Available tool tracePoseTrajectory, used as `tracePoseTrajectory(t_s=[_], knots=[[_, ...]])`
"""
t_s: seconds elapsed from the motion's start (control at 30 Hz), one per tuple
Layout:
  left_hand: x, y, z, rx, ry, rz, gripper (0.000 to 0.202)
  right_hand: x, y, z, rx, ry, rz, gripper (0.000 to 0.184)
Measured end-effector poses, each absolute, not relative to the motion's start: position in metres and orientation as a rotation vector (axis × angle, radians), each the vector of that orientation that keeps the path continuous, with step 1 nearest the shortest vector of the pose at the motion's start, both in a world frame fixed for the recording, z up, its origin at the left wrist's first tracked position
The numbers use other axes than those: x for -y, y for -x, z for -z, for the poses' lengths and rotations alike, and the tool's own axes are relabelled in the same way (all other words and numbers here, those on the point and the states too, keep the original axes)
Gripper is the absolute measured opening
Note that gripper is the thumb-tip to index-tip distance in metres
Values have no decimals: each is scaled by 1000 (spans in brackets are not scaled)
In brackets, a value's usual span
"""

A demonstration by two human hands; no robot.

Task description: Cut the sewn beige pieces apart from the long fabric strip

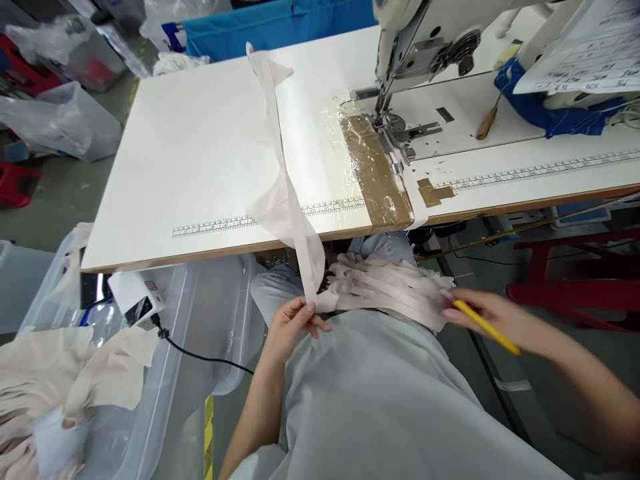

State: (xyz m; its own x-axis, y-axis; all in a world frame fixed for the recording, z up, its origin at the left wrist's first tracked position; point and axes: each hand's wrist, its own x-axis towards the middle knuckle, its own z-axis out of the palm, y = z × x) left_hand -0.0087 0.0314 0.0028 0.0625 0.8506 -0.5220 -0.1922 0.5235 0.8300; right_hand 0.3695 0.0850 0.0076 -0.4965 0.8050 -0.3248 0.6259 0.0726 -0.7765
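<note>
My left hand (pixel 296 321) is closed in a pinch on one end of a pale pink fabric strip (pixel 283 175). From there the strip runs up over the table edge and across the white top, with wider flaps along it. A heap of similar pale strips (pixel 385 283) lies on my lap between my hands. At the right side of that heap, my right hand (pixel 473 312) is closed round a thin yellow tool (pixel 487 328). Motion blurs this hand, and the tool's working end cannot be made out.
A sewing machine (pixel 425 40) stands on the white table (pixel 200 147), a pale strip (pixel 414 197) hanging from its front attachment. A wooden-handled awl (pixel 487 123) lies right of the needle. At left, a clear plastic bin (pixel 165 400) holds cut fabric (pixel 45 373) and a white device (pixel 136 297) with a cable.
</note>
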Motion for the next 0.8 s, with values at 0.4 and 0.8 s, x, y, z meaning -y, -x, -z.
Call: tracePoseTrajectory(t_s=[0.4,0.8], knots=[[-10,3,-4,-1276,-547,-979,46,-148,-224,-17,2792,814,-1935,57],[-14,4,-5,-1262,-509,-975,48,-150,-210,-21,3120,768,-1067,29]])
